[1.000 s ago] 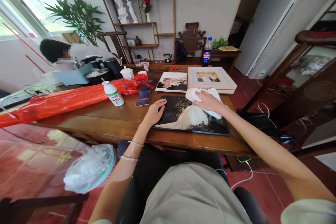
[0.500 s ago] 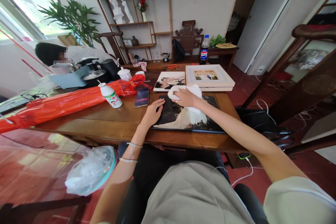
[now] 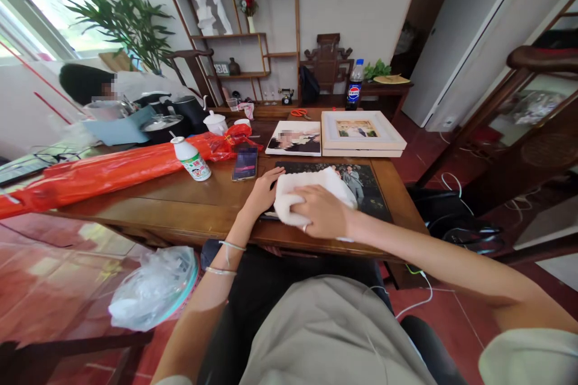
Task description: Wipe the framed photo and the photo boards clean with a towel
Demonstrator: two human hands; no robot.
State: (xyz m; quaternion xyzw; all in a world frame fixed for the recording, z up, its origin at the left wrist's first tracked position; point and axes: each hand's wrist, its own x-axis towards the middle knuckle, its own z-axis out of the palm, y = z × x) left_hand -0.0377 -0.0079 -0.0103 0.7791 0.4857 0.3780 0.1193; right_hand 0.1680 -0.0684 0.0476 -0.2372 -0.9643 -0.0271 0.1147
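Note:
A dark photo panel [image 3: 372,189] lies flat at the front edge of the wooden table [image 3: 221,207]. My right hand [image 3: 323,210] grips a white cloth [image 3: 311,183] and presses it on the panel, near its front edge. The cloth and hand hide much of the picture; a figure in a light suit shows at its upper right. My left hand [image 3: 266,187] rests on the panel's left edge, fingers stretched out and holding nothing. Left of that hand lie a phone [image 3: 244,164] and a white drink bottle [image 3: 192,159].
Behind the panel sit a smaller photo print [image 3: 295,138] and a white framed picture [image 3: 363,132]. Orange-handled scissors [image 3: 300,113] and a cola bottle [image 3: 354,87] stand farther back. A long red plastic-wrapped bundle [image 3: 112,165] crosses the left side. A bag-lined bin [image 3: 156,289] is below left.
My right hand has drawn the cloth from the panel's far side down toward me, uncovering the figure at the upper right. My left hand has stayed nearly in place.

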